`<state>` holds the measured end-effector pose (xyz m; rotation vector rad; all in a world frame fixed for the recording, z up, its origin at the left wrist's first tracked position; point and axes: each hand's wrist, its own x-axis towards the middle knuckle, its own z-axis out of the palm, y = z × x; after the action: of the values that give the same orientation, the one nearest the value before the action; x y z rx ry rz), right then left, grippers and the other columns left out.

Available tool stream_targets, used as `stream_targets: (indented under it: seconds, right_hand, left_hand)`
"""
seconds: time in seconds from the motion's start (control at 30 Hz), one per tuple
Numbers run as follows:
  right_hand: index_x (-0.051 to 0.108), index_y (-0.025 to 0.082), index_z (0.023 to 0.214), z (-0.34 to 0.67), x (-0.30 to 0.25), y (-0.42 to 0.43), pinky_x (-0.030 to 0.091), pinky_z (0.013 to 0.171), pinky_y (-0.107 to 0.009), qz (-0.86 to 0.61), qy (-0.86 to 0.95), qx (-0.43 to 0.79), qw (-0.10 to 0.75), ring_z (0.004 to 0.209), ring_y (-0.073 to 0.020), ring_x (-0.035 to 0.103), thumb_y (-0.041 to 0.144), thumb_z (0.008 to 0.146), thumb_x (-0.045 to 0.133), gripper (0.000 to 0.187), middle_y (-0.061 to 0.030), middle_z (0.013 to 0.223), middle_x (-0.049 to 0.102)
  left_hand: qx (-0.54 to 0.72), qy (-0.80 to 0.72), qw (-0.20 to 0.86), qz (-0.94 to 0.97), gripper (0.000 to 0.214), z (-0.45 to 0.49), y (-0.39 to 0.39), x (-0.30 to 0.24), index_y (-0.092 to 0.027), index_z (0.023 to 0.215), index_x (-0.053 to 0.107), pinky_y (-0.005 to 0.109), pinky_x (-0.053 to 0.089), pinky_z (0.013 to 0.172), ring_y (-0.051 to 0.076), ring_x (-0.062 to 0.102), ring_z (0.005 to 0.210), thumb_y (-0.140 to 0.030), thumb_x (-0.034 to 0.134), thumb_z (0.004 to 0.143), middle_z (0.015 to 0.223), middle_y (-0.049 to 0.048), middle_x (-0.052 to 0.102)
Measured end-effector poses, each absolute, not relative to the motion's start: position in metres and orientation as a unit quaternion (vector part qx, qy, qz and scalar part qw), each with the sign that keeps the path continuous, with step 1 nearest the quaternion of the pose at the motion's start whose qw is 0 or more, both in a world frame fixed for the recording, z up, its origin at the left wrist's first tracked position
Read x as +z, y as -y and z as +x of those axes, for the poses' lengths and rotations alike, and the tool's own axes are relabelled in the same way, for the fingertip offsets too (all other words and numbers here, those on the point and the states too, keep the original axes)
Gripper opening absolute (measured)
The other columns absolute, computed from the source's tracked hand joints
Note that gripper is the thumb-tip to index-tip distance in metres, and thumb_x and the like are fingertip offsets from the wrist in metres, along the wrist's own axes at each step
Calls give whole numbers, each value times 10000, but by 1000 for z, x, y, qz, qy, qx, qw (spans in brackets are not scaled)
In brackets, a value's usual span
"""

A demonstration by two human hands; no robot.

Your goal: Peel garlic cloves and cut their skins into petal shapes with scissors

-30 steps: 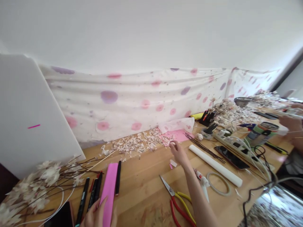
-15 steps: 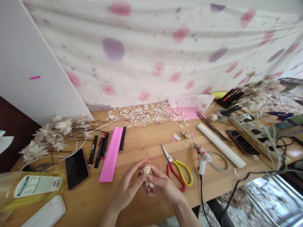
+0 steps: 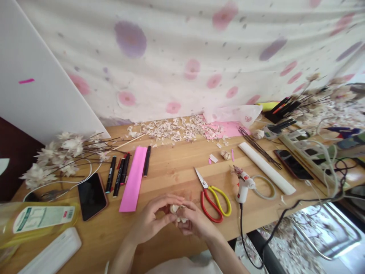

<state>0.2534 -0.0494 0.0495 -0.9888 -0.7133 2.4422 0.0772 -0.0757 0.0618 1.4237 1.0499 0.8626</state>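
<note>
A pale garlic bulb (image 3: 181, 219), partly hidden by fingers, is held between my two hands just above the front part of the wooden table. My left hand (image 3: 156, 217) curls around its left side, thumb pressed against it. From the right, my right hand (image 3: 196, 220) closes on the same bulb with bent fingers. Scissors (image 3: 212, 194) with one red and one yellow handle lie open right of my hands. Another bulb (image 3: 225, 155) rests farther back, near small white and pink paper scraps.
A white glue gun (image 3: 243, 190) stands right of the scissors, its black cord running off the table's front edge. Papery flakes (image 3: 176, 129) cover the back. At left lie a pink paper strip (image 3: 133, 179), several markers (image 3: 119, 177), a phone (image 3: 92, 196) and a yellow-liquid bottle (image 3: 42, 219).
The camera view has tilted slightly downward. My fingers have shifted around the garlic bulb, the right-hand fingers now curling lower and covering more of it.
</note>
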Motion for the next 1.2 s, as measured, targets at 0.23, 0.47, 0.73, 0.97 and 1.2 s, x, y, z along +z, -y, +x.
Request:
stream_targets:
  seconds: [0.23,0.47,0.73,0.97,1.2]
  right_hand:
    - [529,221,782,244,41,58,16,413,-225,-366,200,893,171,434,-61,165,229,552,565,234,91,555,388]
    - [459,225,659,245,31,56,17,418,-230,-377,193,893,154,426,-61,130,273,522,537,165,99,507,330]
    - [536,233,908,240,33,57,101,485,-239,-402,239,848,251,455,-43,219,286,601,667,338,101,634,415]
    - [461,261,926,241,36,60,113,493,-237,-384,249,847,270,458,-50,252,264,627,634,346,104,648,438]
    - [459,249,912,238,40,60,113,482,-238,-389,263,844,260,452,-54,230,256,632,572,302,103,614,453]
  left_hand:
    - [398,-452,583,545,411,75,78,41,-198,885,776,343,547,809,247,694,920,-593,686,812,963,102,760]
    - [390,-500,576,516,375,75,87,28,-228,1060,776,376,549,912,277,694,1040,-494,743,799,1096,101,771]
    - [440,-543,480,530,364,86,96,31,-243,1177,715,335,599,878,246,714,1053,-325,729,823,1254,90,723]
    - [476,-544,475,501,307,87,99,30,-213,1122,736,325,629,846,245,731,1041,-396,663,887,1200,100,749]
    - [475,-553,320,605,244,85,100,28,-237,1136,724,288,619,849,202,747,989,-232,571,947,1119,58,780]
